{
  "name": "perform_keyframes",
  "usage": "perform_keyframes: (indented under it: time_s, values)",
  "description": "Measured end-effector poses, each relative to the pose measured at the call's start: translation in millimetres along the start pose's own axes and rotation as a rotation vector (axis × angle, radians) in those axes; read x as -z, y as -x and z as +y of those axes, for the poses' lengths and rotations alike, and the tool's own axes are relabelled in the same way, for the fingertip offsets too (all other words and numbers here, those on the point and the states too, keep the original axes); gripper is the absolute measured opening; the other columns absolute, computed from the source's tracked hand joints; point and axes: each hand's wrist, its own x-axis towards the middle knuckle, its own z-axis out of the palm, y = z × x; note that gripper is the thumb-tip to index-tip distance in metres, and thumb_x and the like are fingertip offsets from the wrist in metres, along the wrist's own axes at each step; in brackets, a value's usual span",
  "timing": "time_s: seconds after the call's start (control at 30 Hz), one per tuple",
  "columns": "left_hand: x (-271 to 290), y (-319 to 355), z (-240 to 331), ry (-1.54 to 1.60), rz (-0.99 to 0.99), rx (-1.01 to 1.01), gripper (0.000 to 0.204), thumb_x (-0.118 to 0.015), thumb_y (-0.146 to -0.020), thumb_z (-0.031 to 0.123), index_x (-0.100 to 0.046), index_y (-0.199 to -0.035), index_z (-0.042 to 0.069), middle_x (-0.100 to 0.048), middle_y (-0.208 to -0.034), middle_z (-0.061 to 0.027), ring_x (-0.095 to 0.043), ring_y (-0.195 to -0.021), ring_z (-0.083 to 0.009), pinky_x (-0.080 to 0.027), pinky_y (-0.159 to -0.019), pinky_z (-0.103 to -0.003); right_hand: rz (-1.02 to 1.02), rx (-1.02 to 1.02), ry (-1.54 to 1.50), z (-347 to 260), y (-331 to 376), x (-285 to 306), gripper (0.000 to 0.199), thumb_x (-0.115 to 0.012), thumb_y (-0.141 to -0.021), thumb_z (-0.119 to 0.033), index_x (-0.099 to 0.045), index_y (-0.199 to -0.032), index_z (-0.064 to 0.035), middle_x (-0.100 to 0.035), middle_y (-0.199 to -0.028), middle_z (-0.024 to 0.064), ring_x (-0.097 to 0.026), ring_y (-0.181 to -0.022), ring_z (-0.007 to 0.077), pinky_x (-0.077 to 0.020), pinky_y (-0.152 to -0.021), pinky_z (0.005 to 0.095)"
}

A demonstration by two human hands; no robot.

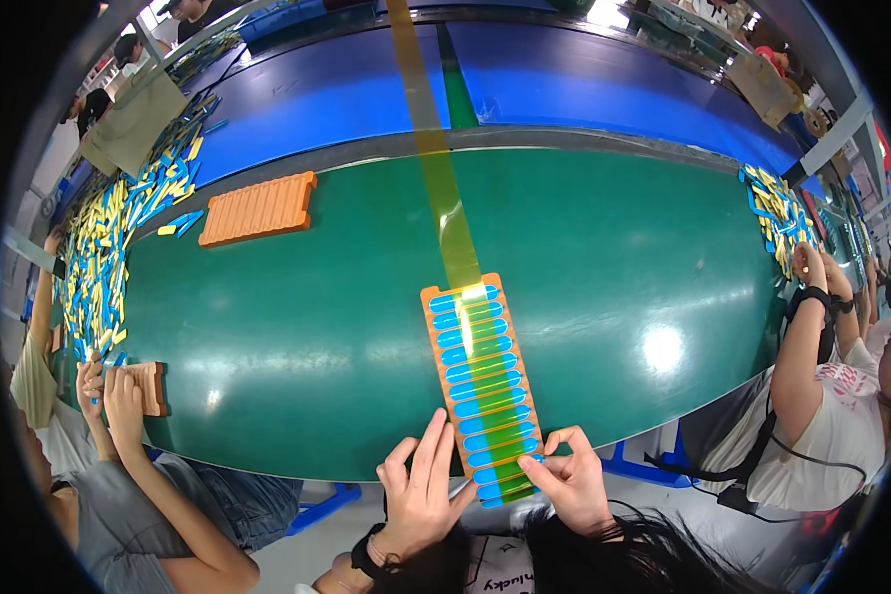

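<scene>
An orange grooved tray [429, 297] lies at the middle near edge of the green table, with a row of blue pieces [452, 338] in its slots. A strip of clear yellow tape [444, 213] runs along the pieces and stretches away past the tray's far end. My left hand [421, 490] lies along the tray's near left side, fingers stretched out and its thumb by the tray's corner. At the near right corner my right hand [574, 485] grips the tray, its thumb on the end pieces beside the tape and its fingers curled.
Another orange grooved tray [259, 210] sits at the far left. Yellow and blue pieces are heaped at the left [99, 257] and right [777, 213]. One co-worker's hands [119, 396] are beside a smaller orange tray [152, 388]; another's hands [822, 272] touch the right heap.
</scene>
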Motion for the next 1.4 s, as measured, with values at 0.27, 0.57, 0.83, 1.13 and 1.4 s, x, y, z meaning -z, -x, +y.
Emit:
perform_keyframes:
  time_s: [0.27, 0.57, 0.83, 1.13, 1.4]
  values:
    - [10, -15, -29, -0.047, -0.093, -0.633, 0.039, -0.051, -0.080, 0.017, -0.048, -0.117, 0.031, -0.048, -0.120, 0.0121, -0.040, -0.074, -0.0055, -0.028, -0.059, -0.020, 0.017, 0.034, -0.026, -1, 0, -1, 0.025, -0.055, -0.081, -0.001, -0.032, -0.090, -0.0023, -0.057, -0.076, 0.0096, -0.057, -0.071, 0.0097, -0.0433, -0.056, 0.0204]
    - [12, -13, -29, -0.023, -0.176, -0.598, 0.041, -0.053, -0.075, 0.012, -0.051, -0.116, 0.010, -0.054, -0.111, 0.0075, -0.039, -0.075, -0.0065, -0.030, -0.061, -0.020, 0.139, 0.454, 0.378, -38, 0, 9, 0.014, -0.046, -0.085, 0.000, -0.034, -0.093, 0.0004, -0.060, -0.080, 0.0168, -0.061, -0.072, 0.0178, -0.0501, -0.065, 0.0264]
    - [39, -45, -18, -0.159, -0.204, -0.859, 0.040, -0.050, -0.070, 0.011, -0.053, -0.109, 0.000, -0.057, -0.099, -0.0029, -0.043, -0.076, -0.0093, -0.032, -0.053, -0.020, -0.178, 0.384, 0.886, -74, -15, -22, 0.018, -0.048, -0.084, -0.011, -0.033, -0.091, -0.0016, -0.057, -0.071, 0.0164, -0.060, -0.063, 0.0310, -0.0462, -0.051, 0.0395]
    - [6, -209, -86, 1.081, -0.154, 0.437, 0.041, -0.055, -0.083, 0.025, -0.047, -0.108, -0.007, -0.054, -0.108, -0.0156, -0.055, -0.091, -0.0179, -0.045, -0.080, -0.028, -0.175, 0.372, 1.006, -76, -8, -29, 0.021, -0.051, -0.083, -0.011, -0.035, -0.092, -0.0007, -0.054, -0.076, 0.0149, -0.060, -0.064, 0.0281, -0.0468, -0.055, 0.0383]
    - [-16, -221, -81, 1.212, -0.147, 0.381, 0.025, -0.045, -0.088, 0.013, -0.056, -0.095, -0.009, -0.063, -0.090, -0.0119, -0.058, -0.084, -0.0119, -0.045, -0.078, -0.024, -0.220, 0.385, 1.003, -85, -22, -33, 0.025, -0.049, -0.082, -0.012, -0.033, -0.095, 0.0019, -0.042, -0.092, 0.0205, -0.054, -0.064, 0.0388, -0.0455, -0.055, 0.0441]
